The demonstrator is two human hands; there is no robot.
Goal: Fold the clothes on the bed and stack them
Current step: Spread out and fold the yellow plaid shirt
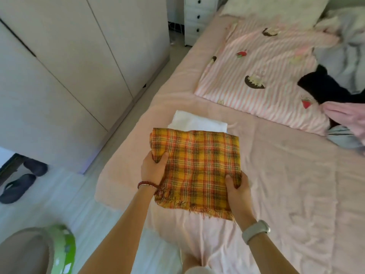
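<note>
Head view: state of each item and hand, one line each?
plaid cloth: folded, held by both hands
left hand: grips cloth's left edge
right hand: grips cloth's right edge
white cloth: folded, on bed
black garment: unfolded
wardrobe: doors closed

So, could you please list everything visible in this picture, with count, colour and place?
plaid cloth: one, yellow-orange, folded, held over the bed's near edge
white folded item: one, white, on the bed behind the plaid cloth
striped quilt: one, pink-white, far on the bed
unfolded clothes: several, black, pink, grey, right edge
bed: one, pink sheet
wardrobe: one, beige, left
drawers: one unit, white, top
slippers: two, dark, on the floor
left hand: grips the cloth's left edge
right hand: grips its right edge
</note>
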